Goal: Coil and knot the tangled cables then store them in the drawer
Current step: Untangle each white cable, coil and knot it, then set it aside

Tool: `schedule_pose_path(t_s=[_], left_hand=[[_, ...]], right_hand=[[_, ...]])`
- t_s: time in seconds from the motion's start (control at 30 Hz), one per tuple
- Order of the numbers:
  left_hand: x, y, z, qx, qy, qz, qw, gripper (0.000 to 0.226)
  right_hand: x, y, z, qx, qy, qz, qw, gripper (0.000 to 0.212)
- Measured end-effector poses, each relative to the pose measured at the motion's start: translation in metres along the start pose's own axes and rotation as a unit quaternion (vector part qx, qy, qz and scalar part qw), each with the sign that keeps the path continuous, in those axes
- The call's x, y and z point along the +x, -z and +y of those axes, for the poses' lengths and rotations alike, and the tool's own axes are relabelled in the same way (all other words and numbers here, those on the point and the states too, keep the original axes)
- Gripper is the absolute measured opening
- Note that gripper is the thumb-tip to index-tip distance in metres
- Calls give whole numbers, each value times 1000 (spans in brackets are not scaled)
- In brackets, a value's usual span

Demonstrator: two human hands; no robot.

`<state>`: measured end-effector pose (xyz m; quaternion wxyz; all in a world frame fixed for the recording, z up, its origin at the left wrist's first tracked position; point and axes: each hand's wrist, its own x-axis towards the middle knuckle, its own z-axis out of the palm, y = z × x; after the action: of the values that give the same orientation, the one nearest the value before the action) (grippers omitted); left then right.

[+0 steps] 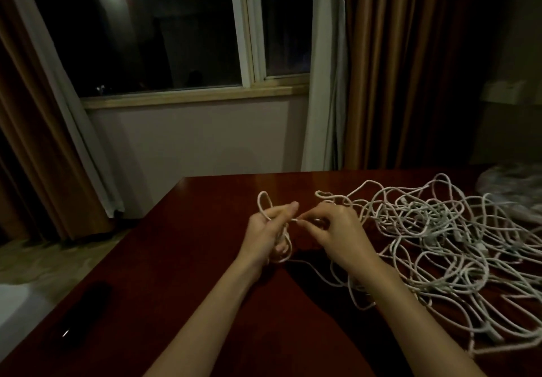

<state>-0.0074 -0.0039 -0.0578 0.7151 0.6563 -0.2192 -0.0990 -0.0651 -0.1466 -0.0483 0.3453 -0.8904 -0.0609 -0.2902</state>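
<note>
the cable (265, 205) looped round the fingers (289, 208) of the left hand (264, 230) is white — so is the tangled heap of cables (440, 230) just right of the right hand's fingertips (302, 220). under the fingers the table (181, 259) is a glossy dark red-brown. left of them lies a black object (83, 309); beyond them hang brown curtains (410, 68) — plain, with white lining.

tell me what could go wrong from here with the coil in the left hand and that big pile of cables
1. The left hand grips a small coil of white cable while the right hand pinches its end; a slip there could let the loops spring loose.
2. The tangled pile of white cables lies right beside the right hand, so a strand may snag and drag along.
3. Loops at the dark red wooden table near edge could slide off.
</note>
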Motion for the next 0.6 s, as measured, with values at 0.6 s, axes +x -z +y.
schedule_pose_path(t_s=[0.6], left_hand=[[17, 47, -2, -300, 55, 189, 933, 34]], right_hand=[[0, 14, 25, 49, -84, 16, 995, 13]])
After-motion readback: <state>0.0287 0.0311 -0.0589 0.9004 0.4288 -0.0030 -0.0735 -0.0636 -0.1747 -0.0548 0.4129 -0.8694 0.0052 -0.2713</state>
